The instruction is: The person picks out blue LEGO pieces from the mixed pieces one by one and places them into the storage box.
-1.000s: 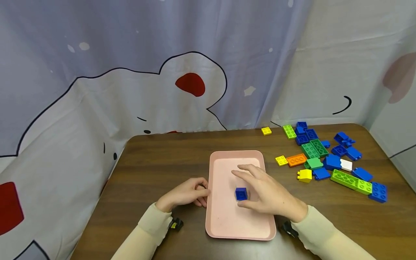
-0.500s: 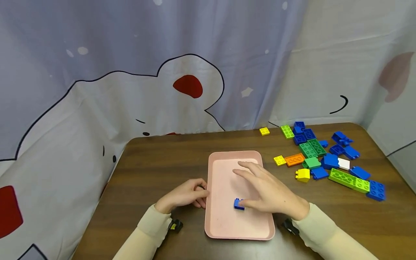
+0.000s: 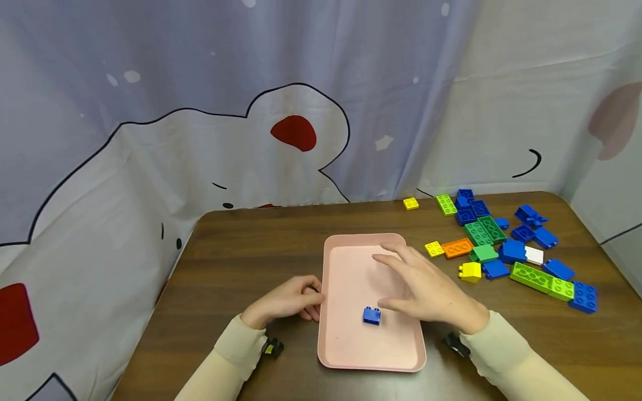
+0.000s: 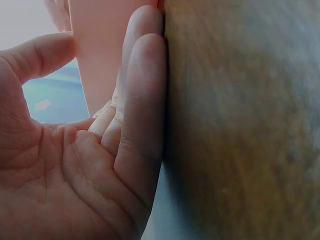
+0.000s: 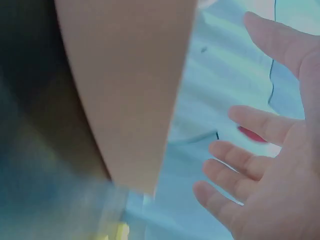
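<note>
The right hand (image 3: 432, 288) hovers spread near the blue brick (image 3: 371, 316) while the left hand (image 3: 287, 301) rests loosely against the pink tray (image 3: 346, 346), a light squarely placed pinch probably suiting best.

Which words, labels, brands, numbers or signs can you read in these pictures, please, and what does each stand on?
No word, label, brand, number or sign can be read in any view.
Black device at the left cuff: its yellow-green patch is too small to tell whether it bears writing.
Blue toy brick in the pink tray, and the scattered toy bricks: any markings would be too small to read.
Curtain: printed shapes and lines, no lettering.
</note>
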{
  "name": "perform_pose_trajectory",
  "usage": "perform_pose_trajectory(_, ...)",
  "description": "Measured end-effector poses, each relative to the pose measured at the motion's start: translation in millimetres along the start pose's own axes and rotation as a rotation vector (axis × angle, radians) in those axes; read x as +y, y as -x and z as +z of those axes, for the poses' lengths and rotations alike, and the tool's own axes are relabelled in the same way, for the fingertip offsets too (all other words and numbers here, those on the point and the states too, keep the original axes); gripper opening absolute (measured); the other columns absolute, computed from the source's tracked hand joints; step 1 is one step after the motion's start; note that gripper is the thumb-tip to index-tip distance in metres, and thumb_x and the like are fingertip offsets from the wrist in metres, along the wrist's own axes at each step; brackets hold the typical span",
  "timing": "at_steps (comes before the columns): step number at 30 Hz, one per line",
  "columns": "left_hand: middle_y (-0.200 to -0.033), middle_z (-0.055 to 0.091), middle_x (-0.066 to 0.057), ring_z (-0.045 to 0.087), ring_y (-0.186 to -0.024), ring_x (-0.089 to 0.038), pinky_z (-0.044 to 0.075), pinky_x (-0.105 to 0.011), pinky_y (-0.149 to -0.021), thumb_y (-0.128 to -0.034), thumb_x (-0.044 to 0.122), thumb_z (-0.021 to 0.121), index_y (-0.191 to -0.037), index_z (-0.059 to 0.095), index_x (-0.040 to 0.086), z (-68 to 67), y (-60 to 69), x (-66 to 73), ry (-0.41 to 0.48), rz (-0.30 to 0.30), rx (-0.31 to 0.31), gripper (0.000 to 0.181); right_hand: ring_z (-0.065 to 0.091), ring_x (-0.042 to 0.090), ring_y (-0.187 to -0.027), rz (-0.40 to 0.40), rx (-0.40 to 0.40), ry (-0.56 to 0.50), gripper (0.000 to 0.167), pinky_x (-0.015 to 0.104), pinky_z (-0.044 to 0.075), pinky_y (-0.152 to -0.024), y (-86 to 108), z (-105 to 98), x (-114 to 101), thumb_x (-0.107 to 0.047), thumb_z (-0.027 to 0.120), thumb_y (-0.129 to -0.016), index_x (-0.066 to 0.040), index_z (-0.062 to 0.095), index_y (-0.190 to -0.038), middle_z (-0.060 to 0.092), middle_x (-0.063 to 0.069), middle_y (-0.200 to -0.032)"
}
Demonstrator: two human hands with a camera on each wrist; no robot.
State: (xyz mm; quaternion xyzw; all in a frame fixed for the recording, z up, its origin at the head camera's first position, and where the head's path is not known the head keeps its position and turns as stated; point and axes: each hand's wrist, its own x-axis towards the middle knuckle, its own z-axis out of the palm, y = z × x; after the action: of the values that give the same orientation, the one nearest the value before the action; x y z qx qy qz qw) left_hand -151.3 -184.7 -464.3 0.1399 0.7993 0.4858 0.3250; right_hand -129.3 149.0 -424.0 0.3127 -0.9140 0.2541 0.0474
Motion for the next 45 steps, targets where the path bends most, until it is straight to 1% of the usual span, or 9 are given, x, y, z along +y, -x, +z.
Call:
perform_pose_trajectory(5,-0.085,0.077,-0.009,0.076,-0.074,-0.022,0.063,-0.033,-0.068,-0.1009,0.024,0.063,-0.109,0.058,0.003,-0.9,0.9,0.7,0.001,-0.001,0.012,0.023,0.049,0.04,-0.137,0.093,0.04,0.11,0.081,0.062,0.049,-0.105,-0.8,-22,25,-0.049,0.083,-0.084,-0.011,0.053,-0.149,0.044,0.017,-0.158)
perform_pose_trajectory(9,-0.084,0.077,-0.009,0.076,-0.075,-0.022,0.063,-0.033,-0.068,-0.1007,0.024,0.064,-0.109,0.058,0.003,-0.5,2.6,1.2,0.004,-0.005,0.008,0.024,0.049,0.045,-0.134,0.197,0.043,0.16,0.075,0.066,0.046,-0.105,7.5,-46,52,-0.049,0.079,-0.089,-0.005,0.056,-0.145,0.048,0.022,-0.152)
perform_pose_trajectory(18,-0.083,0.077,-0.009,0.076,-0.074,-0.021,0.063,-0.033,-0.067,-0.1001,0.023,0.064,-0.109,0.058,0.003,2.3,-0.6,1.2,0.021,-0.001,0.004,0.023,0.059,0.047,-0.105,0.442,-0.097,0.275,0.063,0.067,0.05,-0.086,44.6,-96,117,-0.033,0.08,-0.088,0.005,0.061,-0.134,0.056,0.034,-0.126)
perform_pose_trajectory(22,-0.082,0.077,-0.009,0.076,-0.073,-0.021,0.062,-0.033,-0.067,-0.1003,0.023,0.064,-0.109,0.058,0.003,2.0,-2.2,-0.5,0.029,-0.006,0.0,0.022,0.056,0.051,-0.105,0.537,-0.181,0.287,0.061,0.071,0.049,-0.087,57.5,-104,139,-0.029,0.082,-0.084,0.01,0.062,-0.127,0.056,0.039,-0.123)
perform_pose_trajectory(26,-0.081,0.076,-0.008,0.075,-0.073,-0.02,0.063,-0.033,-0.067,-0.1008,0.022,0.063,-0.108,0.058,0.003,1.0,-2.0,-1.6,0.027,-0.01,0.002,0.022,0.057,0.054,-0.105,0.569,-0.241,0.289,0.055,0.074,0.047,-0.088,61.7,-105,151,-0.023,0.081,-0.082,0.011,0.064,-0.121,0.06,0.039,-0.121)
perform_pose_trajectory(31,-0.082,0.077,-0.008,0.075,-0.073,-0.02,0.062,-0.032,-0.067,-0.1009,0.022,0.063,-0.109,0.058,0.003,0.7,-0.7,-2.3,0.033,-0.008,0.0,0.022,0.062,0.044,-0.088,0.567,-0.243,0.295,0.04,0.068,0.051,-0.077,60.5,-104,156,-0.011,0.075,-0.082,0.01,0.066,-0.115,0.067,0.033,-0.11)
perform_pose_trajectory(36,-0.082,0.077,-0.007,0.075,-0.072,-0.018,0.062,-0.031,-0.067,-0.1013,0.022,0.062,-0.11,0.058,0.003,2.3,0.5,-3.5,0.031,-0.015,-0.006,0.021,0.063,0.041,-0.084,0.589,-0.232,0.304,0.044,0.065,0.053,-0.071,58.8,-107,150,-0.012,0.078,-0.081,0.009,0.065,-0.117,0.067,0.035,-0.111)
perform_pose_trajectory(40,-0.082,0.077,-0.008,0.075,-0.072,-0.018,0.062,-0.031,-0.066,-0.1012,0.022,0.062,-0.11,0.058,0.003,2.1,0.2,-2.5,0.027,-0.008,-0.006,0.021,0.063,0.047,-0.093,0.57,-0.138,0.331,0.049,0.067,0.052,-0.073,56.1,-109,135,-0.015,0.08,-0.082,0.008,0.064,-0.122,0.065,0.034,-0.116)
perform_pose_trajectory(45,-0.083,0.077,-0.009,0.075,-0.072,-0.019,0.061,-0.03,-0.067,-0.101,0.023,0.062,-0.11,0.058,0.004,1.9,0.0,-1.0,0.021,-0.006,-0.001,0.022,0.063,0.045,-0.099,0.457,-0.026,0.315,0.048,0.065,0.053,-0.076,45.2,-107,104,-0.021,0.079,-0.086,0.002,0.065,-0.125,0.065,0.029,-0.118)
